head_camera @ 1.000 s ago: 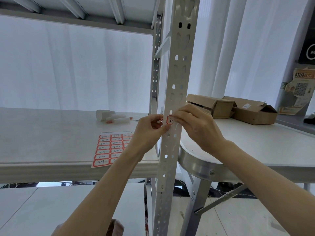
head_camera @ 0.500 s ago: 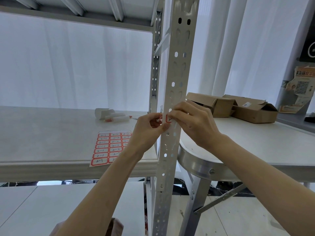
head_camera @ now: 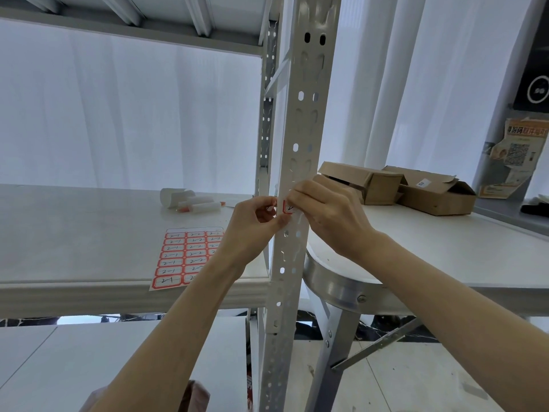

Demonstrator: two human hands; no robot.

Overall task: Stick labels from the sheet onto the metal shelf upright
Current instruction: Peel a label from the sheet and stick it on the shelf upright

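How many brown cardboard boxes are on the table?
2. One box lies on the table just right of the metal upright; the second box sits beside it, farther right. None seem hidden.

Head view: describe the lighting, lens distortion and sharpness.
Head view: diffuse backlight through the white curtain leaves the shelf upright, left hand and right hand evenly lit, no hard shadows; wide-angle distortion tilts the upright; the label sheet is sharp, handwriting legible; the label between the hands is mostly covered.
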